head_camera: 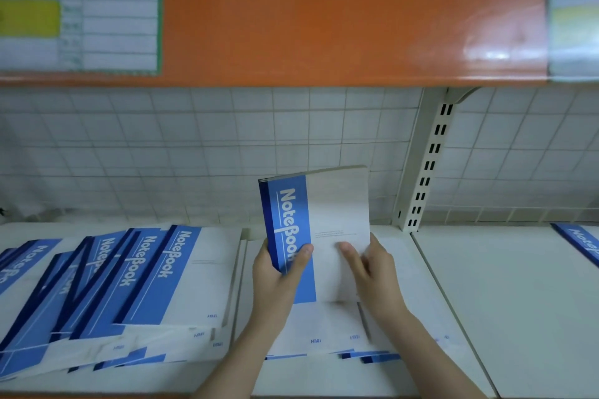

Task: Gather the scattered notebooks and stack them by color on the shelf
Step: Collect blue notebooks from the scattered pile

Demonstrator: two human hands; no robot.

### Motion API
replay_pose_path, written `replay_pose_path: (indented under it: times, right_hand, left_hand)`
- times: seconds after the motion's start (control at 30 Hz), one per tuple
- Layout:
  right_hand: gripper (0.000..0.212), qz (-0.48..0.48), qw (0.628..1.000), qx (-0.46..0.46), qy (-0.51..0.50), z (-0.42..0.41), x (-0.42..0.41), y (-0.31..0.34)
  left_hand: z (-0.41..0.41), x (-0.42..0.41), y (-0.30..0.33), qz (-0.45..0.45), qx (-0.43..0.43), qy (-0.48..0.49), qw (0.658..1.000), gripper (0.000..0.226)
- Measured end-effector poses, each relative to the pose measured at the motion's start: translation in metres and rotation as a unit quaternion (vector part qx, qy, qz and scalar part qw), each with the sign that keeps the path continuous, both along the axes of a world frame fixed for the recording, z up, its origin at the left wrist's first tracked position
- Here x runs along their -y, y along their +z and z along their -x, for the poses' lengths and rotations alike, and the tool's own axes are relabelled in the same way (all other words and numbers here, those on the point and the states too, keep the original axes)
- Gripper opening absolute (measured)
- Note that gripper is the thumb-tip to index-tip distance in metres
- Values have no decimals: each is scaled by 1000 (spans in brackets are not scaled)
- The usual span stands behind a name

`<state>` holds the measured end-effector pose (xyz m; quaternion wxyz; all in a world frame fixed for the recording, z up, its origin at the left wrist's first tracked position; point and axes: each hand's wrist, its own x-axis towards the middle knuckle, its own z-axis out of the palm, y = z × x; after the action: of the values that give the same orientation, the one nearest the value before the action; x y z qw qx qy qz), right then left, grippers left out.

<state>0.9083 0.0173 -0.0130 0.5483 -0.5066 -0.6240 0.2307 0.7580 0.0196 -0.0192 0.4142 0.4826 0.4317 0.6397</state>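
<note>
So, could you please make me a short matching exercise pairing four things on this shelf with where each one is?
Things:
1. blue-and-white notebook held upright
2. fanned pile of blue-and-white notebooks
3. glossy orange shelf edge
4. slotted cream metal upright

Places:
A. top
B. left, lying flat
C. centre, in both hands
D. right of the held notebook

Pairs: 1-C, 2-B, 3-A, 4-D

"NoteBook" on blue notebook covers; shelf labels probably illegible
</note>
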Motion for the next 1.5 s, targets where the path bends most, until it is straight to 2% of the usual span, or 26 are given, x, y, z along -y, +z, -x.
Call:
replay_pose_path:
  times: [0.07,0.1,0.23,0.37,0.63,0.8,1.07,1.2,1.5]
  right_hand:
    - [34,6,999,35,-20,-1,0,4]
    - [37,14,998,50,-25,-3,0,7]
    - [30,82,991,90,-46,-13,5,17]
    - [33,209,971,71,-94,-29,17,20]
    - [32,304,935,49,-176,-76,62,11]
    - [29,312,917,103,-227,-117,90,11]
    - [31,291,907,89,-290,-192,139,11]
    - [31,296,909,69,-285,-234,155,8]
    - [30,284,923,119,-231,-336,143,9]
  left_hand:
    - [1,-2,-2,-3,-44,19,999,21]
    - [2,-3,-2,-1,-69,24,997,22]
    - [0,-6,5,28,-125,-6,992,17]
    - [-16,-7,15,128,-166,-41,977,24]
    - [-60,13,15,218,-133,-177,951,23]
    - [-101,25,14,239,-141,-227,934,22]
    - [-185,52,8,234,-161,-294,913,23]
    - [-225,68,9,242,-171,-306,905,23]
    - [-316,83,13,262,-116,-263,921,22]
